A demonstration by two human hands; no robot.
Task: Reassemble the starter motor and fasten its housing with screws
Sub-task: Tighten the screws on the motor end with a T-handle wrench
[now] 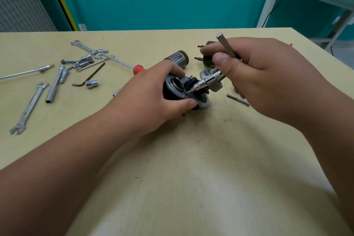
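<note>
In my left hand point(153, 90), just above table point(191, 159): housing point(169, 93). Fingers over top, thumb under flange, clamped tight so it cannot turn under tool. Open end tilted toward right hand to expose rim. Right hand point(258, 71) closed round driver point(203, 82), thumb pressing it. Tip meets rim between left fingers and thumb, likely seating screw. Armature point(177, 57) lies just behind left knuckles, outside housing, so I judge reassembly early. Loose bolt point(238, 99) below right hand, within reach. Spanners point(28, 107) well left of grip.
</note>
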